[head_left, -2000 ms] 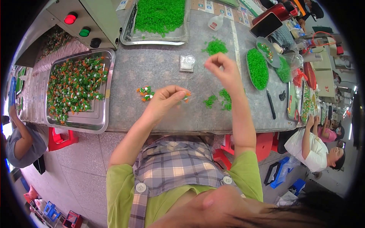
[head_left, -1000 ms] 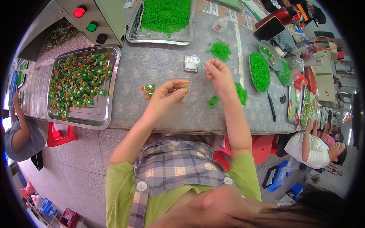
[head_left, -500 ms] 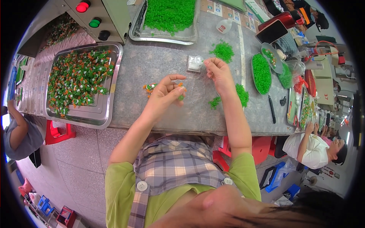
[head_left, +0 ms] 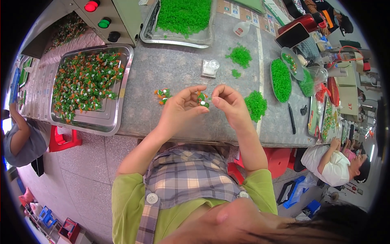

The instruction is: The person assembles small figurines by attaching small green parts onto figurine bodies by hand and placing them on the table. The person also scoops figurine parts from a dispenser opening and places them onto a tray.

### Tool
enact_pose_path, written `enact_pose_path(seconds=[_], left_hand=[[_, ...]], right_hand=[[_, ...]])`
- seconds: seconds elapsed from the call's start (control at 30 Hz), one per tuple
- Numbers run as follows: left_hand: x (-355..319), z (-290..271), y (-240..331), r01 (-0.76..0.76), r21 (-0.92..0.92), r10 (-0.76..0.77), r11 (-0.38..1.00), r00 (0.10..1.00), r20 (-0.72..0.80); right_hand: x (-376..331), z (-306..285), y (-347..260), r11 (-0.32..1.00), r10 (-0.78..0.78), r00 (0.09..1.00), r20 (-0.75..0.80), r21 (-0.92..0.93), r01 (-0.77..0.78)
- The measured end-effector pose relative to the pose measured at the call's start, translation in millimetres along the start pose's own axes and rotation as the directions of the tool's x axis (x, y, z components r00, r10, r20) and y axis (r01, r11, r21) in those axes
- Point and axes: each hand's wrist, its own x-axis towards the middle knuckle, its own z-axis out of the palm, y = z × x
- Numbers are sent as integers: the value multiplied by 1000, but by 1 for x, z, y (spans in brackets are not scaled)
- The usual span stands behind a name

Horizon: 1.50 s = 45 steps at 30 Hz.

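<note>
1. Below the white pad [head_left: 207,70], my left hand [head_left: 178,110] pinches a green-white-orange figure [head_left: 202,103], presumably to steady it.
2. Below the pad too, my right hand [head_left: 232,107] curls close; whether clamped, I cannot tell.

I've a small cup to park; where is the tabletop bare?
Bare tabletop lies between the left steel tray and the loose coloured pieces, and between the upper tray and left hand. It's crowded rightward: green heap, green-filled dish, phone.
</note>
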Motion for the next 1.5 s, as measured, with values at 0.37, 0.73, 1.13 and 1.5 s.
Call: enact_pose_path(seconds=[0.37,0.73,1.13,1.5], left_hand=[[-1,6,1,10,76,-10,997,1000,6],[-2,9,-1,-34,156,37,987,999,-17],[-1,13,3,-186,545,230,818,973,-12],[2,-47,28,-139,479,329,867,881,-340]], right_hand=[[-7,6,6,999,39,999,-15,24,-39],[-12,10,7,995,-29,997,-69,-99,22],[-12,6,19,987,91,992,-86,141,-78],[-23,-38,-13,985,-127,946,-297,-146,87]])
